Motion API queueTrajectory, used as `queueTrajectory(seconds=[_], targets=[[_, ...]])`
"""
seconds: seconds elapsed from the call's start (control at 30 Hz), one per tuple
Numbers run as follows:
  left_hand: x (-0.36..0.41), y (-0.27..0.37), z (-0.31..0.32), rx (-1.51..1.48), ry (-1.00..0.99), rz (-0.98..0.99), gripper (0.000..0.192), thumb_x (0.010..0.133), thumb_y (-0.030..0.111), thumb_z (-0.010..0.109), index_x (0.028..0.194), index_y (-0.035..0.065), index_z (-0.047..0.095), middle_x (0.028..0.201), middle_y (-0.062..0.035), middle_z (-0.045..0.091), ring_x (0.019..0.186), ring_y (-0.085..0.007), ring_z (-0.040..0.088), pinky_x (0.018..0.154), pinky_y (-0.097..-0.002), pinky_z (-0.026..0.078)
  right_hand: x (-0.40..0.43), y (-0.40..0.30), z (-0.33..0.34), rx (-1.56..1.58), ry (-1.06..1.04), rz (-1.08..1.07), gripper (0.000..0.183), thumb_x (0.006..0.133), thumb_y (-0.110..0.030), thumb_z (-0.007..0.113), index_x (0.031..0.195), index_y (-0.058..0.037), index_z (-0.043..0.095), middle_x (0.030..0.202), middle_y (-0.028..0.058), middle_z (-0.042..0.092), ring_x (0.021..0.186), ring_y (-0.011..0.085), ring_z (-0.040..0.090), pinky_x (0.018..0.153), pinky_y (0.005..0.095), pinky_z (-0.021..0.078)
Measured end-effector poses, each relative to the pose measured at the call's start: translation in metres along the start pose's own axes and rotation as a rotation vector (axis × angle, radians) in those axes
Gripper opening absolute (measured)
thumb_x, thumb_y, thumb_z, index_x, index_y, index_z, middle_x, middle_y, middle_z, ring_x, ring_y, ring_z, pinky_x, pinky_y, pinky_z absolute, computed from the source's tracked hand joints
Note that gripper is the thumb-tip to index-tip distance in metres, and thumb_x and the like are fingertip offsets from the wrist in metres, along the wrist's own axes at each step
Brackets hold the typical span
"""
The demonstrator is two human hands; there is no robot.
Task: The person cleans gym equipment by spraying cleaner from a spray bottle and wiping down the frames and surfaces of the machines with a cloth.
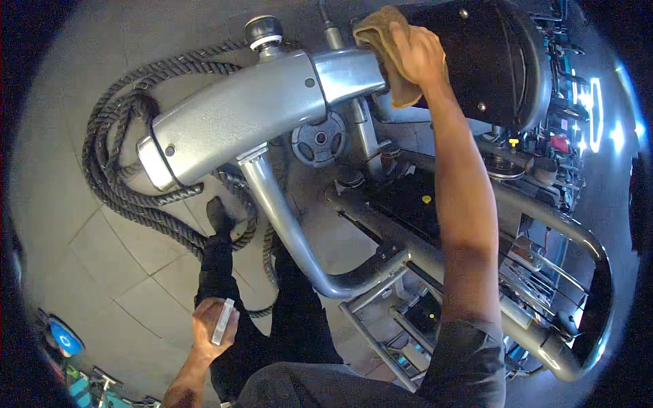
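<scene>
My right hand (419, 57) presses a yellow-brown cloth (388, 48) against the end of a gym machine's silver-grey metal beam (245, 115), beside a dark padded part (474, 64). Low in the view, in front of my thigh, my left hand (214, 326) is closed around an object whose narrow whitish, translucent part (223, 322) shows on top. Most of that object is hidden by my fingers. A black knob (263, 33) with a white ring stands on the beam's upper side.
Thick black rope (109, 188) lies coiled on the tiled floor around the beam's far-left end. A grey weight plate (319, 138) is behind the beam. A bent metal tube (285, 224) runs down to the machine's frame at the right. A blue rounded object (66, 335) sits at the lower left.
</scene>
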State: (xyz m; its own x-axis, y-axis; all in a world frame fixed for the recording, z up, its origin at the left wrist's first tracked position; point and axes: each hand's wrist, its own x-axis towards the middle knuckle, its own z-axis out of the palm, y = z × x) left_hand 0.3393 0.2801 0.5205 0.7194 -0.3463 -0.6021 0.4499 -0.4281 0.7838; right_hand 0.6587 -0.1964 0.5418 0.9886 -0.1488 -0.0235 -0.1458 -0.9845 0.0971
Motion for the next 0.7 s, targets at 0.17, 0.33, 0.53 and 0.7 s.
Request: queueTrajectory(seconds=[0.17,0.33,0.53,0.7], targets=[[0.013,-0.02,0.002,0.071,0.015,0.283,0.005,0.073,0.003,0.063,0.069,0.0017,0.061,0.067,-0.0116,0.061,0.065,-0.0316,0.06,0.07,-0.0395,0.05,-0.045,-0.061,0.035,0.086,0.29,0.147,0.055,0.091,-0.048,0.042,0.11,-0.001,0.063,0.122,0.0206,0.057,0.118,0.0406,0.047,0.101,0.0516,0.0348],[0.019,0.007,-0.004,0.065,-0.008,0.244,0.004,0.073,0.002,0.064,0.07,0.0017,0.062,0.07,-0.0119,0.061,0.069,-0.0297,0.061,0.069,-0.0382,0.05,-0.078,-0.063,0.04,0.25,0.47,-0.245,0.045,0.081,-0.039,0.049,0.105,-0.0037,0.064,0.122,0.0196,0.056,0.118,0.0427,0.044,0.101,0.0553,0.0331],[0.012,-0.029,0.002,0.09,0.021,0.294,0.009,0.069,-0.001,0.067,0.076,0.0007,0.062,0.076,-0.0122,0.062,0.069,-0.0277,0.061,0.066,-0.0359,0.05,0.025,-0.034,0.007,-0.091,-0.106,0.137,0.062,0.086,-0.051,0.039,0.088,0.0027,0.07,0.092,0.0269,0.065,0.09,0.0434,0.064,0.081,0.0505,0.0493],[0.028,-0.001,0.01,-0.126,-0.105,0.164,0.015,0.066,0.003,0.073,0.078,0.0015,0.064,0.085,-0.0126,0.063,0.071,-0.0284,0.063,0.062,-0.0368,0.053,-0.071,-0.073,0.04,0.243,0.596,-0.042,0.035,0.09,-0.022,0.054,0.111,0.0061,0.06,0.115,0.025,0.06,0.113,0.0402,0.053,0.1,0.0521,0.038]])
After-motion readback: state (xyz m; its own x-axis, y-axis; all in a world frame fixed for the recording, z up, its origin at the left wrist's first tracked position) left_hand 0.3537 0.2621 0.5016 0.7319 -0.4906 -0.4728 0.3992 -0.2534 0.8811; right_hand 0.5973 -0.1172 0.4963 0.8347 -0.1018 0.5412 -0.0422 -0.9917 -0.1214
